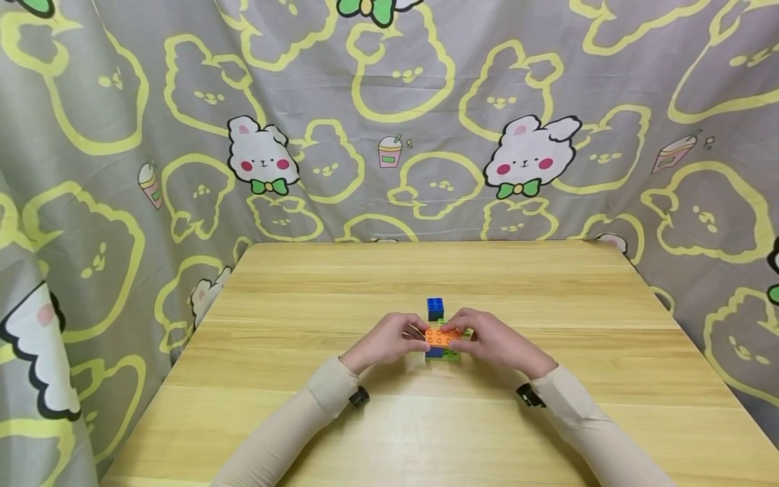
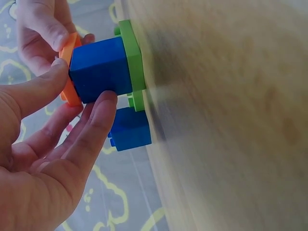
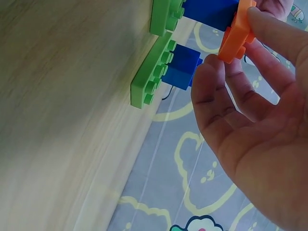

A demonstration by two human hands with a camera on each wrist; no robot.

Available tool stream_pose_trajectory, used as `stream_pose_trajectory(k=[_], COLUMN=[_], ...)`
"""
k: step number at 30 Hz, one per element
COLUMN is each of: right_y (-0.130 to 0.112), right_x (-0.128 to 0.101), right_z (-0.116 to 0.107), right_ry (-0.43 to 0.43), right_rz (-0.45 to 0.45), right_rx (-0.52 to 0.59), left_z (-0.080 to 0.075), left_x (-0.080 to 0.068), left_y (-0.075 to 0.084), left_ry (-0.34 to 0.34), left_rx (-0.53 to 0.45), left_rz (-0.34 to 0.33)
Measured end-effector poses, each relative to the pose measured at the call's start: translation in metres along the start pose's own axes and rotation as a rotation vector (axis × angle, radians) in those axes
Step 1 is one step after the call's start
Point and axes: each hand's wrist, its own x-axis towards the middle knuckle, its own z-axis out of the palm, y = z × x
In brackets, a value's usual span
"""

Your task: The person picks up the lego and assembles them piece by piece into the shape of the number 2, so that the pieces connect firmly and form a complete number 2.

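A flat orange toy brick [image 1: 442, 337] with studs lies across the top of a blue brick [image 2: 101, 67], its right part jutting out past the blue one. That blue brick stands on a flat green brick [image 2: 132, 57] on the table. From the left, my left hand [image 1: 386, 341] pinches the orange brick's end, with a finger against the blue brick's side. My right hand [image 1: 496, 343] grips the orange brick's other end between thumb and fingers. Just behind, a second green brick [image 3: 147, 79] lies on the table, and another blue brick [image 1: 435, 310] stands beyond it.
The wooden table [image 1: 292, 291] carries the bricks near its middle. A grey curtain [image 1: 341, 101] with yellow outlines and cartoon animals hangs along the back and sides. Dark wrist cameras are strapped beneath both cream sleeves [image 1: 331, 385].
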Motion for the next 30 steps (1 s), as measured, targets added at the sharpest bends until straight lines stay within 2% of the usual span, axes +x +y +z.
stream_pose_trajectory(k=[30], right_y=[0.0006], right_x=[0.0012], right_z=[-0.0002], right_ry=[0.005], right_rz=[-0.004], right_rx=[0.002], left_z=[-0.0014], left_x=[0.0002], left_y=[0.0015], left_ry=[-0.006], left_rx=[-0.018], left_rz=[-0.024])
